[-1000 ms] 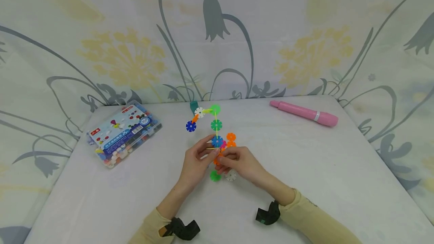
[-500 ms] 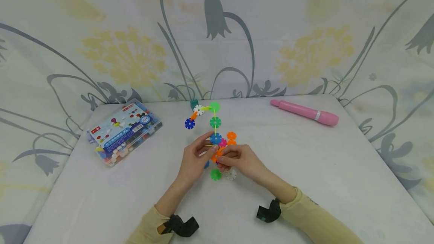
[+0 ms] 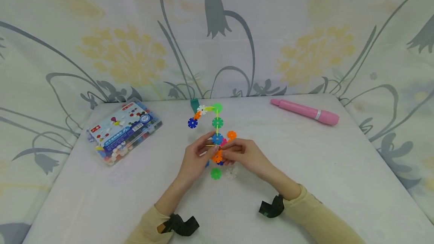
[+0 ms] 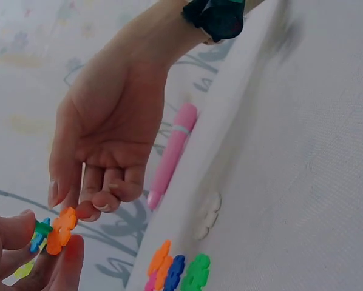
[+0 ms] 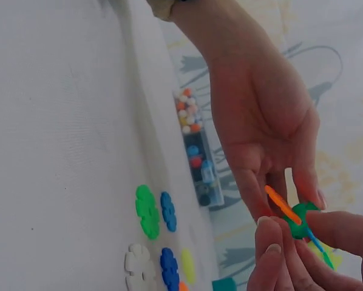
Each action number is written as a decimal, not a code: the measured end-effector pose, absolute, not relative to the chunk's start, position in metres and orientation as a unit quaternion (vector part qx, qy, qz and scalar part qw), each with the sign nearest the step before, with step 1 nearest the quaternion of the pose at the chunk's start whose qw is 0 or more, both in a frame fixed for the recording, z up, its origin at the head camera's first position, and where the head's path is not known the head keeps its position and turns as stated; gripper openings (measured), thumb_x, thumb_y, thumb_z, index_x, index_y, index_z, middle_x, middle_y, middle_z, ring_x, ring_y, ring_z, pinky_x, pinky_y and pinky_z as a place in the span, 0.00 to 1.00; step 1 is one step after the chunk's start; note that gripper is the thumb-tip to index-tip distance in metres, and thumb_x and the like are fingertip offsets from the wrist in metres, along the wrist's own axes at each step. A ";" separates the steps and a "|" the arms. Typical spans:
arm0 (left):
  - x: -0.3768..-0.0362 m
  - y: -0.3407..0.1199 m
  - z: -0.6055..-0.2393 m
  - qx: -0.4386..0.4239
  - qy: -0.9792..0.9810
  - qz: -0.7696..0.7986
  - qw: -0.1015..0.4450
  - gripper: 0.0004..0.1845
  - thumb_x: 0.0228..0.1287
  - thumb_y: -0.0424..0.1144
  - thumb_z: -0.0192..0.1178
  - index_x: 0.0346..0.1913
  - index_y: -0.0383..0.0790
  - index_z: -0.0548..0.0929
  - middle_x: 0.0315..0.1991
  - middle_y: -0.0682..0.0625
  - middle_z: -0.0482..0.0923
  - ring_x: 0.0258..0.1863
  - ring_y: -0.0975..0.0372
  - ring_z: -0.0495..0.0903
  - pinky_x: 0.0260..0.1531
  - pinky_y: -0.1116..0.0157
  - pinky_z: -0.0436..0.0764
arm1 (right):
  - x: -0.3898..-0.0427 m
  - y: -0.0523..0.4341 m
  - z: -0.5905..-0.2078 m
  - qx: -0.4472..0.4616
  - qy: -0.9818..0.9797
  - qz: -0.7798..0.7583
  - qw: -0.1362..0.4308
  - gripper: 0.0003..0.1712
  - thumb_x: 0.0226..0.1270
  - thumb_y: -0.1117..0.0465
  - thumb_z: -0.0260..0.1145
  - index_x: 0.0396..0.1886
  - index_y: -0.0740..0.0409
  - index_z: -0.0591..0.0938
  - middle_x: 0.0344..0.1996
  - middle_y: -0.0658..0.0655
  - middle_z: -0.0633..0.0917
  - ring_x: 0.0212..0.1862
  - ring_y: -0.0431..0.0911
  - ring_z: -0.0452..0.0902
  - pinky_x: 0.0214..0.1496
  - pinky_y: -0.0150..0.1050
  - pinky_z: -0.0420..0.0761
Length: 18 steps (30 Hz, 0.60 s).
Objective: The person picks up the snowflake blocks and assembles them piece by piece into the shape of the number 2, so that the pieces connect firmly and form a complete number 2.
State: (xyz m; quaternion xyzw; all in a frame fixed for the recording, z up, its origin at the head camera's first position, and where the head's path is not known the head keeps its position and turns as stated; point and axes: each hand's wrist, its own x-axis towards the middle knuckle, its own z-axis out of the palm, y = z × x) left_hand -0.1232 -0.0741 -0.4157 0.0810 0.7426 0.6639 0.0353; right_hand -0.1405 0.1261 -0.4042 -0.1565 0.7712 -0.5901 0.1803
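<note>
A toy of interlocking plastic snowflake discs sits in the middle of the table in the head view, its upper chain running through a green disc and bending left to a dark blue disc. My left hand grips it near a light blue disc; in the left wrist view its thumb presses a small green disc beside an orange disc. Across from it, my right hand has thumb and fingers curled at the same discs, its thumb over the green disc in the right wrist view.
A lidded clear box of colored parts lies at the left of the white table. At the back right lies a pink microphone-shaped object. A teal piece stands at the far edge. Below my hands show a green disc and white disc.
My right hand has shifted slightly up and right, uncovering the lower orange disc it was covering. The upper chain has swayed left and back right. My left hand has barely moved.
</note>
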 end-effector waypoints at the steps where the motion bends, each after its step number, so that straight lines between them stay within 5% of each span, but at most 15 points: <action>1: -0.123 -0.074 -0.416 0.082 0.743 0.663 0.038 0.24 0.71 0.34 0.61 0.69 0.45 0.75 0.53 0.42 0.81 0.54 0.52 0.82 0.54 0.65 0.82 | -0.141 0.127 -0.404 -0.154 0.771 -0.591 0.179 0.19 0.70 0.56 0.67 0.55 0.63 0.80 0.34 0.58 0.89 0.38 0.57 0.86 0.45 0.41 0.85; 5: -0.120 -0.072 -0.416 0.088 0.747 0.658 0.048 0.25 0.71 0.34 0.61 0.69 0.46 0.75 0.54 0.43 0.82 0.54 0.51 0.83 0.52 0.64 0.83 | -0.142 0.128 -0.402 -0.144 0.770 -0.600 0.164 0.23 0.70 0.57 0.67 0.59 0.61 0.76 0.32 0.58 0.88 0.39 0.60 0.84 0.45 0.42 0.84; 12: -0.118 -0.068 -0.415 0.125 0.755 0.639 0.072 0.26 0.72 0.37 0.60 0.70 0.43 0.73 0.54 0.41 0.83 0.54 0.52 0.81 0.50 0.66 0.83 | -0.144 0.128 -0.403 -0.140 0.757 -0.621 0.144 0.12 0.72 0.63 0.64 0.48 0.67 0.80 0.34 0.58 0.88 0.35 0.46 0.85 0.42 0.39 0.85; 18: -0.118 -0.072 -0.412 0.140 0.755 0.632 0.105 0.34 0.70 0.40 0.63 0.76 0.48 0.65 0.62 0.41 0.77 0.52 0.52 0.81 0.50 0.63 0.84 | -0.145 0.130 -0.404 -0.132 0.736 -0.647 0.147 0.12 0.72 0.65 0.63 0.48 0.70 0.79 0.33 0.57 0.87 0.34 0.46 0.85 0.42 0.37 0.85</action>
